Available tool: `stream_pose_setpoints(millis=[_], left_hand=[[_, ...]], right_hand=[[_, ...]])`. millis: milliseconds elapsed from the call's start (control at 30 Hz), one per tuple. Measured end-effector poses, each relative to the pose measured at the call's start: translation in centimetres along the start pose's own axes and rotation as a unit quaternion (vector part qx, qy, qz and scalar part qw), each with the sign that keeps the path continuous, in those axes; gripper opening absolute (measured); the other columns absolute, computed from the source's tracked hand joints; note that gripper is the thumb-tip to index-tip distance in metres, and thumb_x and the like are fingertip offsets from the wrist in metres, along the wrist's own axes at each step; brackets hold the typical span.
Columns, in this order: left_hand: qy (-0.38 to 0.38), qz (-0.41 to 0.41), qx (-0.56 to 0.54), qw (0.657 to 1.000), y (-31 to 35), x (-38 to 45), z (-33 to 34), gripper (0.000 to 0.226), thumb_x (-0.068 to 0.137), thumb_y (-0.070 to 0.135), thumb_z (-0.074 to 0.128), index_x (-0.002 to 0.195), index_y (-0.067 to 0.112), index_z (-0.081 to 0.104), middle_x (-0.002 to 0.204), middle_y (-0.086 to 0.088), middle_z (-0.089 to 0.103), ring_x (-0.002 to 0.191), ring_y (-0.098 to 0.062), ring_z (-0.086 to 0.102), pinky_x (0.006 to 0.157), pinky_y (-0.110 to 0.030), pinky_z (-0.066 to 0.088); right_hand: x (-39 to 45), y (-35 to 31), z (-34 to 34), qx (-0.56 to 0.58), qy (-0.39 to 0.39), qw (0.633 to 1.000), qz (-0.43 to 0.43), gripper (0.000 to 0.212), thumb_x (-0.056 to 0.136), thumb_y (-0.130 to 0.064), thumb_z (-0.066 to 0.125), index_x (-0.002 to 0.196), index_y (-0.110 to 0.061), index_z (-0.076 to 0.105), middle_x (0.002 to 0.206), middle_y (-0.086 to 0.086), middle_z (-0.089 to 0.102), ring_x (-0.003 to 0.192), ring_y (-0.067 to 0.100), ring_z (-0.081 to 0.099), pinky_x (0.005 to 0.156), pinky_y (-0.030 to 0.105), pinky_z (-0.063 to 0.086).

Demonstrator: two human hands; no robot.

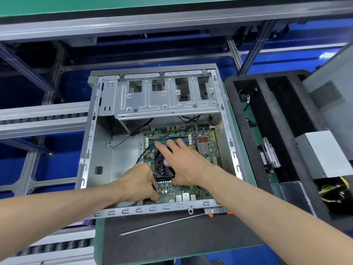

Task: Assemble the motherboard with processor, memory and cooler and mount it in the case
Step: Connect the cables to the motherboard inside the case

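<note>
Head cam, looking down into open case [91, 142] lying flat on dark mat [172, 232]. Motherboard [191, 190] already sitting inside, right half of the floor, cooler [164, 167] with its black fan on top. Right hand [183, 161] spread flat over the cooler, fingers straight, reaching toward the memory slots [162, 140], gripping nothing. Left hand [139, 182] curled at the board's near-left corner, fingertips pinched on something tiny down there, can't tell what. Black cables [172, 131] draped across the board. Long thin screwdriver [162, 223] lying on the mat just in front of the case. Foam tray [282, 131] with parts off to the right.
</note>
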State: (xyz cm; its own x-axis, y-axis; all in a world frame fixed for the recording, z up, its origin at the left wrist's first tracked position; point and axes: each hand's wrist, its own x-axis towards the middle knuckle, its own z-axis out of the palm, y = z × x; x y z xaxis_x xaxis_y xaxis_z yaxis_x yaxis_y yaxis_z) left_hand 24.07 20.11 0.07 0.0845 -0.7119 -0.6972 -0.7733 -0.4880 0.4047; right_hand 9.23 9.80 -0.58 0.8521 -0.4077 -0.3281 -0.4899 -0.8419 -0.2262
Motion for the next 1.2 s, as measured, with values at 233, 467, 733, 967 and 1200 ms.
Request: stream_pose_setpoints(millis=[233,467,733,967,1200], left_hand=[[0.017,-0.040,0.005,0.999,0.13,0.43,0.33,0.034,0.053,0.025,0.092,0.042,0.021,0.061,0.041,0.022,0.056,0.045,0.008,0.051,0.041,-0.011,0.037],[0.005,-0.050,-0.013,0.999,0.02,0.43,0.38,0.034,0.054,0.023,0.092,0.039,0.024,0.063,0.040,0.021,0.055,0.040,0.007,0.050,0.038,-0.010,0.034],[-0.007,-0.051,-0.029,0.998,-0.29,0.53,0.26,0.025,0.054,0.028,0.090,0.055,0.012,0.070,0.044,0.013,0.057,0.047,0.000,0.052,0.044,-0.015,0.038],[-0.026,-0.035,-0.029,0.999,-0.37,0.27,-0.21,0.032,0.057,0.035,0.075,0.069,0.005,0.076,0.077,-0.012,0.074,0.074,-0.019,0.069,0.071,-0.038,0.059],[-0.013,-0.042,-0.035,0.998,0.12,0.00,0.15,0.017,0.059,0.022,0.087,0.056,0.017,0.071,0.039,0.018,0.055,0.036,0.007,0.049,0.037,-0.010,0.034]], right_hand=[[0.03,-0.02,-0.14,0.001,-0.007,1.000,0.001,0.126,0.066,-0.030,0.088,0.157,-0.020,0.001,0.147,0.012,0.030,0.134,0.039,0.029,0.094,0.057,0.048],[0.03,-0.04,-0.22,0.004,-0.010,1.000,0.003,0.126,0.066,-0.030,0.088,0.157,-0.022,0.001,0.149,0.012,0.029,0.135,0.039,0.028,0.095,0.057,0.047],[0.04,-0.09,-0.32,0.002,-0.012,1.000,0.006,0.126,0.066,-0.031,0.088,0.157,-0.022,0.001,0.150,0.012,0.028,0.136,0.039,0.028,0.095,0.056,0.047],[-0.01,-0.06,-0.33,0.002,-0.010,1.000,0.004,0.127,0.065,-0.030,0.088,0.157,-0.022,0.001,0.150,0.013,0.029,0.137,0.040,0.029,0.094,0.054,0.048],[-0.04,-0.09,-0.25,0.001,-0.008,1.000,0.004,0.123,0.066,-0.027,0.086,0.157,-0.020,0.003,0.148,0.013,0.029,0.135,0.040,0.029,0.094,0.056,0.048]])
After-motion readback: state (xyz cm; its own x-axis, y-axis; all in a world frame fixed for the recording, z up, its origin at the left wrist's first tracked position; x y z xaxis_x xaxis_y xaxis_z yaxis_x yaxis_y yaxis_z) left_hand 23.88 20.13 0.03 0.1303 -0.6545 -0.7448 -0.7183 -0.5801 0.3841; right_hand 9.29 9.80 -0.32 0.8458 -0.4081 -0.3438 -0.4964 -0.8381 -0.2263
